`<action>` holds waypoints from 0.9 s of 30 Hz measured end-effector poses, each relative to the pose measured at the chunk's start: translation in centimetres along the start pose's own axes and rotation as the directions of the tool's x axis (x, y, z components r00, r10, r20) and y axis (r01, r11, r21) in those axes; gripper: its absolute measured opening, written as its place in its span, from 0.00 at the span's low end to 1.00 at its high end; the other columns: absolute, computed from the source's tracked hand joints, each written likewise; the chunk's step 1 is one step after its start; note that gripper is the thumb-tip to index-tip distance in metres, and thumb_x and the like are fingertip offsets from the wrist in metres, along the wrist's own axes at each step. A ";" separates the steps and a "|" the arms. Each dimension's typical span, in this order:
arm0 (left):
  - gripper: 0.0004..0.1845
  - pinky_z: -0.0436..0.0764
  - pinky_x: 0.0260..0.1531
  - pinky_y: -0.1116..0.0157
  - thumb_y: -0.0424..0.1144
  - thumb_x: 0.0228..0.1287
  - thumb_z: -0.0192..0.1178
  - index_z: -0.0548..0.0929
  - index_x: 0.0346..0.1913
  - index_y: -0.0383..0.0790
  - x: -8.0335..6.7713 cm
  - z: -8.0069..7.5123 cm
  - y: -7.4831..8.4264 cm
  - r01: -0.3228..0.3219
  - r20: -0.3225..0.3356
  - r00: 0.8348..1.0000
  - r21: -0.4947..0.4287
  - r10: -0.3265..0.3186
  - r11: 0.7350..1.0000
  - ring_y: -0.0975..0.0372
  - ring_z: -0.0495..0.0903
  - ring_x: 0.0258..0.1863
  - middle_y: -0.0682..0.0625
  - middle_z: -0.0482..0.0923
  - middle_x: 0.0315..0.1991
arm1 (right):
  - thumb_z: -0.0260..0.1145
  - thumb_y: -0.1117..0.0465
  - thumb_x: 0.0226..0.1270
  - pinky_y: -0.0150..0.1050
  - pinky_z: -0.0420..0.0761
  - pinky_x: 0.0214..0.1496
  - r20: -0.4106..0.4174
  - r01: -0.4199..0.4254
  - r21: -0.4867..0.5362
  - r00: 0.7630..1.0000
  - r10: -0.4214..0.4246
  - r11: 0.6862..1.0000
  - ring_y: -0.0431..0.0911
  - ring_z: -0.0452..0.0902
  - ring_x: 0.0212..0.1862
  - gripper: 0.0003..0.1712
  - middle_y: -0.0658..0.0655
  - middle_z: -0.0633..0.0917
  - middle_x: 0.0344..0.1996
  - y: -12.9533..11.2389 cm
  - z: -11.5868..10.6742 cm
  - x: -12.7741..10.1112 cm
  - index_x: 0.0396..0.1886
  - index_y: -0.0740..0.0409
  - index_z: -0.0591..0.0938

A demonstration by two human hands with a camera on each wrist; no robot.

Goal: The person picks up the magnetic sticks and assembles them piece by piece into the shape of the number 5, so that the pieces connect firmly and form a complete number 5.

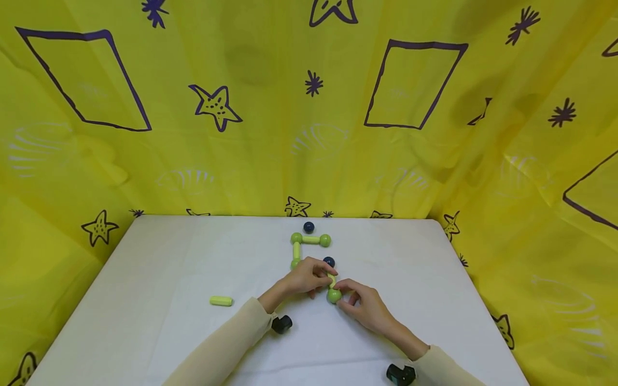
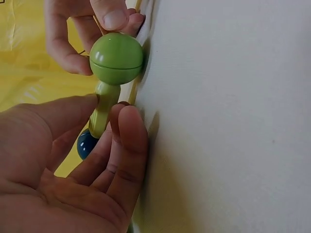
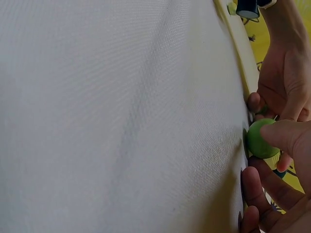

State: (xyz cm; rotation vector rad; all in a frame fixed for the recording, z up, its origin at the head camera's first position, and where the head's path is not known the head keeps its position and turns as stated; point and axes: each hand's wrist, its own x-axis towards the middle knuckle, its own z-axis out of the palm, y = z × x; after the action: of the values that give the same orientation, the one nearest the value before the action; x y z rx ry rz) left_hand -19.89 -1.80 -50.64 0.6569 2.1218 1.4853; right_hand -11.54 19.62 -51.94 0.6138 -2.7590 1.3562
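Note:
My left hand (image 1: 305, 275) pinches a light yellow-green rod (image 2: 102, 109) between thumb and fingers. One end of that rod meets a green ball (image 2: 116, 58), which my right hand (image 1: 367, 306) holds with its thumb and fingers; in the right wrist view the thumb lies on the ball (image 3: 262, 138). Beyond the rod's other end is a dark blue ball (image 1: 329, 261). Whether it is joined to the rod is hidden by the left fingers. Farther back, green balls (image 1: 296, 238) and rods (image 1: 311, 239) form an L-shaped piece, its near ball partly covered by the left hand.
A loose yellow-green rod (image 1: 221, 301) lies on the white tabletop (image 1: 159, 268), left of the hands. Another dark blue ball (image 1: 309, 227) sits near the back edge. Black wrist cameras (image 1: 282, 324) show by both sleeves. A yellow patterned curtain (image 1: 270, 150) hangs behind the table and along its sides.

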 end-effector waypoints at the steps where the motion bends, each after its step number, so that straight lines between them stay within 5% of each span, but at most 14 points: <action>1: 0.12 0.75 0.13 0.69 0.27 0.70 0.62 0.87 0.52 0.33 0.0 0.0 -0.1 0.002 -0.011 1.000 -0.003 -0.002 1.000 0.62 0.74 0.16 0.36 0.83 0.26 | 0.74 0.68 0.64 0.33 0.75 0.31 0.000 -0.002 -0.001 1.000 0.002 1.000 0.35 0.76 0.28 0.18 0.52 0.87 0.44 0.0 0.0 0.0 0.53 0.51 0.84; 11: 0.08 0.76 0.12 0.68 0.29 0.67 0.67 0.90 0.47 0.37 -0.2 0.4 -0.3 0.011 -0.138 0.990 0.030 -0.007 1.000 0.62 0.76 0.12 0.42 0.85 0.23 | 0.74 0.67 0.64 0.33 0.76 0.32 -0.010 -0.002 0.002 1.000 0.002 1.000 0.37 0.76 0.28 0.18 0.52 0.88 0.44 -0.1 0.1 0.1 0.53 0.51 0.84; 27: 0.11 0.78 0.15 0.67 0.31 0.67 0.68 0.89 0.51 0.38 -0.3 -0.1 -0.3 0.014 -0.089 0.996 0.045 -0.010 0.999 0.61 0.78 0.17 0.43 0.87 0.28 | 0.75 0.65 0.65 0.33 0.76 0.32 0.016 0.005 -0.005 1.000 -0.005 1.000 0.36 0.76 0.28 0.17 0.51 0.88 0.43 0.0 -0.3 0.2 0.53 0.50 0.85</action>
State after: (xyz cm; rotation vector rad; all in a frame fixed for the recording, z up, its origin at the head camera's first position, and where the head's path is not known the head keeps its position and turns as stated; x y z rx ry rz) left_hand -19.74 -2.18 -50.82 0.6034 2.2284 1.4893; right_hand -11.81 19.77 -51.69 0.6333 -2.7706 1.3494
